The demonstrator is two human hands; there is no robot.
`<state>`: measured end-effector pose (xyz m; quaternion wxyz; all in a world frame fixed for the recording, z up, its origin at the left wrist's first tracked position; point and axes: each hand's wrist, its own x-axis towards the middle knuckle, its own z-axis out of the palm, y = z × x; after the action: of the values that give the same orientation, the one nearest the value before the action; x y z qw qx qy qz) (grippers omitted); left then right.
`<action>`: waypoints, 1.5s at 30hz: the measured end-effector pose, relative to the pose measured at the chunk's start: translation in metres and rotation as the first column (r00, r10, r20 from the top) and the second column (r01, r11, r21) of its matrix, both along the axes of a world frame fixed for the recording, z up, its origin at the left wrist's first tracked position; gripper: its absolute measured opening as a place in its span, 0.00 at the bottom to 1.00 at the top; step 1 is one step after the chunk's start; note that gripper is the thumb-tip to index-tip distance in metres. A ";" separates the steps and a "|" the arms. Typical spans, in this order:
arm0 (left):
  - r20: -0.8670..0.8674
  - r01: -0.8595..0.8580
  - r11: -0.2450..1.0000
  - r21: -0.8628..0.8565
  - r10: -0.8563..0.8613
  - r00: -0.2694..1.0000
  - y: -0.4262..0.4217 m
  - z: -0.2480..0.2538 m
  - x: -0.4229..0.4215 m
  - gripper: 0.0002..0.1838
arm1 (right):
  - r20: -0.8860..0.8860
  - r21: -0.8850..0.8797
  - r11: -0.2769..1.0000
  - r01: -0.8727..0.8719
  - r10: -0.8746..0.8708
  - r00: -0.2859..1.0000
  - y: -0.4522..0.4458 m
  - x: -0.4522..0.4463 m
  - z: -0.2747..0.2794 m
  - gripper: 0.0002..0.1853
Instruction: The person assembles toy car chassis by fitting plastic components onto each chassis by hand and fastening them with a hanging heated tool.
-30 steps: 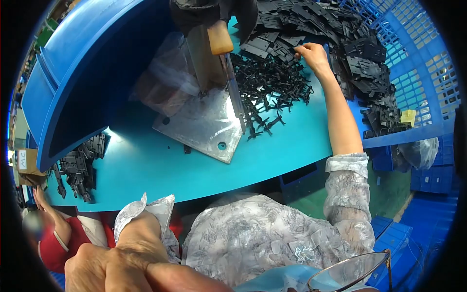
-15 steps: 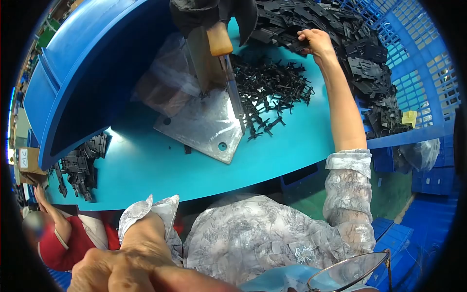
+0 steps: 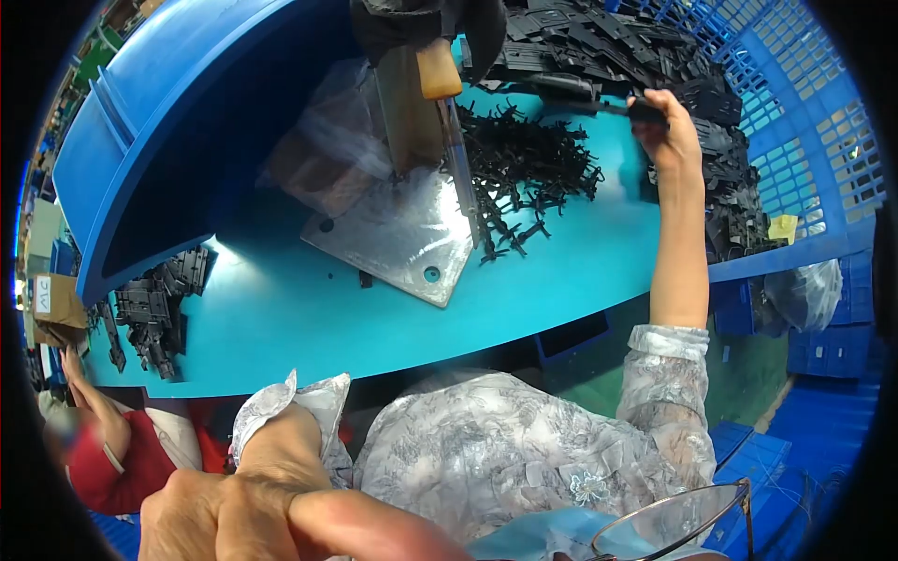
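Note:
My right hand (image 3: 670, 131) is closed on a black plastic part (image 3: 645, 111), lifted at the edge of a large heap of flat black parts (image 3: 599, 42). To its left, small black branching pieces (image 3: 533, 164) lie in a pile on the turquoise table (image 3: 309, 346). My left hand (image 3: 253, 514) is close to the camera at the bottom left; its fingertips are cut off by the frame edge. A metal plate (image 3: 398, 243) lies mid-table, below a tool with a yellowish handle (image 3: 438, 70).
A large blue bin (image 3: 103, 178) curves over the left side, with more black parts (image 3: 154, 309) beside it. At the right stands a blue plastic basket (image 3: 814, 122). Another person in a red top (image 3: 103, 458) is at the lower left, near a cardboard box (image 3: 58, 304).
My right hand has moved right and slightly down from the heap, with a black part now clearly in its grip. My left hand has shifted only slightly.

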<state>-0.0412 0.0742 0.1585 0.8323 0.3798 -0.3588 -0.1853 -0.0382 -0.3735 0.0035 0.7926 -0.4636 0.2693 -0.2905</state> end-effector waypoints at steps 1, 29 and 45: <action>0.038 0.011 0.997 -0.074 -0.008 0.999 0.000 -0.008 0.003 0.03 | 0.003 -0.026 1.000 -0.004 0.004 1.000 0.012 -0.008 0.001 0.03; -0.475 0.350 0.932 0.094 -0.267 0.839 -0.029 -0.166 0.015 0.09 | 0.505 -0.129 0.991 -0.020 0.083 0.859 0.114 -0.105 -0.008 0.14; -0.794 0.577 0.785 -0.224 -0.491 0.359 -0.043 -0.193 0.019 0.29 | 0.065 -0.140 0.766 -0.627 0.639 0.767 0.181 -0.059 -0.021 0.06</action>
<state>-0.0226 0.0309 -0.0348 0.7738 0.1489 -0.0236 -0.6152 -0.0973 -0.1921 -0.0175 0.8307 -0.5536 0.0374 -0.0452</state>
